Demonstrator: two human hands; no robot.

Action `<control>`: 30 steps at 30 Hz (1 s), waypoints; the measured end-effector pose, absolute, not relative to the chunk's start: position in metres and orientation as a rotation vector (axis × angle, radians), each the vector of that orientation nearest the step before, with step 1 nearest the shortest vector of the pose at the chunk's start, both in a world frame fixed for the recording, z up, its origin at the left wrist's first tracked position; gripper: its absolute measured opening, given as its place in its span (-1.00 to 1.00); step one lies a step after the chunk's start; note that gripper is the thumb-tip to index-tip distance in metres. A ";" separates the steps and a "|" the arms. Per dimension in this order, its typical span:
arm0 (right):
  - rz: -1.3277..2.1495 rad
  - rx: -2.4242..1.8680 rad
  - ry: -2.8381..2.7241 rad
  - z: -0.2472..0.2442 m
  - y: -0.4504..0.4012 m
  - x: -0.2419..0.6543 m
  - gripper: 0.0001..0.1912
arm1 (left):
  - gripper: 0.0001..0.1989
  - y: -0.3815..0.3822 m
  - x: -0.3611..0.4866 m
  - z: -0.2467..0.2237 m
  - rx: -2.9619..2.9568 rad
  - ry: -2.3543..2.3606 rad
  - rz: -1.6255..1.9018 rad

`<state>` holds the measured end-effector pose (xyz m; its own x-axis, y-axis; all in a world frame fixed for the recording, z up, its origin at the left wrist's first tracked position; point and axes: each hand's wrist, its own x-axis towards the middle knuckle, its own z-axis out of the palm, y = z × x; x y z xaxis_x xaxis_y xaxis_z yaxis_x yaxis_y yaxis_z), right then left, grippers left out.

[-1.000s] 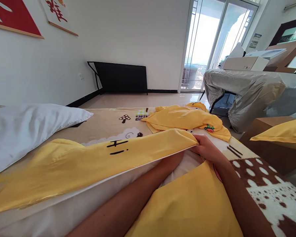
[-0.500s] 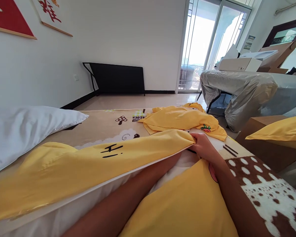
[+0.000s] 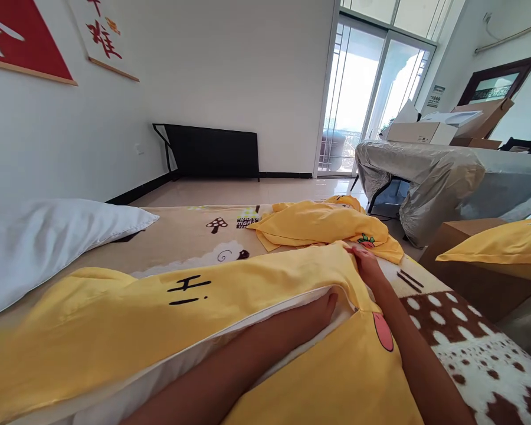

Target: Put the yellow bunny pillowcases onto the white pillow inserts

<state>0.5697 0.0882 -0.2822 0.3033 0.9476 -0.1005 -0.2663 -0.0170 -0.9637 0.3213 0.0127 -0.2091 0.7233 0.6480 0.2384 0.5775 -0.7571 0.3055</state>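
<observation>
A yellow pillowcase (image 3: 230, 283) printed with "Hi!" lies spread before me, its long opening facing me. White fabric (image 3: 194, 348) shows inside. My left hand (image 3: 325, 307) is inside the opening, reaching to the far right corner; its fingers are covered by the cloth. From outside, my right hand (image 3: 366, 262) pinches that same corner. Below the opening, the near yellow panel carries a pink oval patch (image 3: 383, 332). Just past my right hand rests a crumpled yellow cloth (image 3: 314, 221) with a strawberry print.
A patterned blanket (image 3: 451, 330) covers the surface underneath. At left lies a white pillow (image 3: 62, 236). On the right, a yellow cushion (image 3: 500, 245) sits on a cardboard box (image 3: 446, 260). Beyond stand a plastic-covered table (image 3: 425, 171) and a black folded panel (image 3: 212, 152) by the wall.
My left hand's back has come into sight at the opening, which gapes wider near the corner. My right hand has moved slightly outward, still at the corner. The view has tilted up a little.
</observation>
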 end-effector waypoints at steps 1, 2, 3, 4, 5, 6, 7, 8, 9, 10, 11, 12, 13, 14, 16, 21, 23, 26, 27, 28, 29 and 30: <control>1.142 -1.214 -0.744 -0.293 0.094 0.571 -0.76 | -0.60 0.006 0.319 -0.200 2.771 0.973 0.386; 1.162 -1.235 -0.746 -0.301 0.098 0.572 -0.79 | -0.59 0.000 0.317 -0.192 2.816 0.972 0.281; 1.179 -1.250 -0.746 -0.308 0.101 0.572 -0.80 | -0.56 -0.007 0.315 -0.185 2.853 0.982 0.198; 1.185 -1.259 -0.744 -0.312 0.102 0.573 -0.81 | -0.51 -0.014 0.314 -0.178 2.880 1.012 0.139; 1.181 -1.264 -0.742 -0.315 0.104 0.573 -0.79 | -0.47 -0.022 0.312 -0.170 2.900 1.051 0.077; 1.168 -1.268 -0.739 -0.316 0.105 0.573 -0.77 | -0.44 -0.029 0.310 -0.163 2.913 1.070 -0.004; 1.154 -1.274 -0.735 -0.317 0.105 0.573 -0.74 | -0.45 -0.036 0.308 -0.154 2.921 1.060 -0.100; 1.144 -1.280 -0.733 -0.316 0.106 0.573 -0.72 | -0.49 -0.042 0.305 -0.146 2.922 1.040 -0.175; 1.144 -1.286 -0.738 -0.315 0.105 0.572 -0.71 | -0.54 -0.046 0.303 -0.139 2.933 1.027 -0.193; 1.151 -1.289 -0.749 -0.313 0.104 0.571 -0.72 | -0.57 -0.049 0.300 -0.133 2.965 1.025 -0.143; 1.159 -1.287 -0.765 -0.310 0.103 0.569 -0.74 | -0.57 -0.049 0.298 -0.129 3.021 1.043 -0.039; 1.163 -1.283 -0.784 -0.308 0.101 0.567 -0.76 | -0.51 -0.046 0.297 -0.127 3.084 1.094 0.084; 1.159 -1.277 -0.802 -0.305 0.099 0.565 -0.79 | -0.46 -0.041 0.297 -0.128 3.137 1.167 0.177; 1.146 -1.272 -0.817 -0.302 0.097 0.562 -0.82 | -0.44 -0.033 0.297 -0.130 3.170 1.241 0.214; 1.107 -1.263 -0.838 -0.296 0.094 0.558 -0.84 | -0.57 -0.017 0.299 -0.138 3.170 1.375 0.146; 0.983 -1.221 -0.869 -0.279 0.088 0.545 -0.76 | -0.66 -0.024 0.291 -0.132 3.291 1.362 -0.016; 0.942 -1.202 -0.893 -0.272 0.082 0.538 -0.72 | -0.67 -0.053 0.282 -0.120 3.356 1.280 -0.061; 0.872 -1.176 -0.937 -0.261 0.071 0.528 -0.66 | -0.75 -0.097 0.269 -0.108 3.367 1.197 -0.180; 0.832 -1.170 -0.947 -0.255 0.067 0.525 -0.65 | -0.78 -0.107 0.267 -0.108 3.358 1.191 -0.204; 0.784 -1.165 -0.951 -0.247 0.064 0.523 -0.63 | -0.81 -0.114 0.264 -0.110 3.346 1.185 -0.219; 0.728 -1.159 -0.952 -0.237 0.061 0.521 -0.61 | -0.83 -0.119 0.263 -0.114 3.336 1.182 -0.228; 0.670 -1.151 -0.950 -0.225 0.059 0.519 -0.60 | -0.82 -0.122 0.261 -0.120 3.334 1.180 -0.226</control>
